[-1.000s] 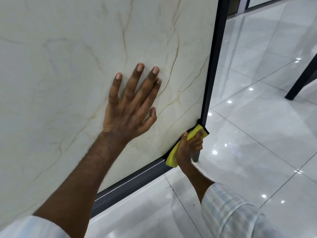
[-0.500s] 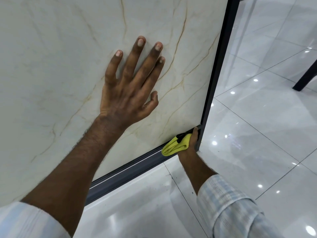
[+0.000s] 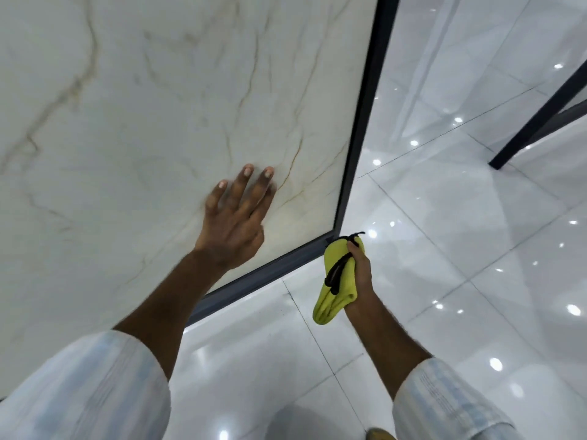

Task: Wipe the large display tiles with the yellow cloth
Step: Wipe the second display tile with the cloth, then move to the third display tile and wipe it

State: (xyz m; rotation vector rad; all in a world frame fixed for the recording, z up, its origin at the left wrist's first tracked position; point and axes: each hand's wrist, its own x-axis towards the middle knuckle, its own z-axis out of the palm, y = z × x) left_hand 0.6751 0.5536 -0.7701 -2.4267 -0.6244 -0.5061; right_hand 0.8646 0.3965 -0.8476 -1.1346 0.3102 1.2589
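Note:
A large cream marble-look display tile (image 3: 158, 106) with brown veins fills the left and centre, set in a dark metal frame (image 3: 362, 122). My left hand (image 3: 236, 217) lies with straight, spread fingers on the tile near its lower right corner. My right hand (image 3: 360, 268) grips the folded yellow cloth (image 3: 336, 281), which has a black trim. The cloth hangs just off the frame's bottom right corner, over the floor, apart from the tile.
Glossy white floor tiles (image 3: 460, 249) with light reflections spread to the right and below. A second dark frame leg (image 3: 536, 115) stands on the floor at the far right. My pale striped sleeves fill the bottom corners.
My right hand has pulled the cloth off the frame's bottom corner and lifted it away over the floor. My left hand stays on the tile. The view has tilted and risen.

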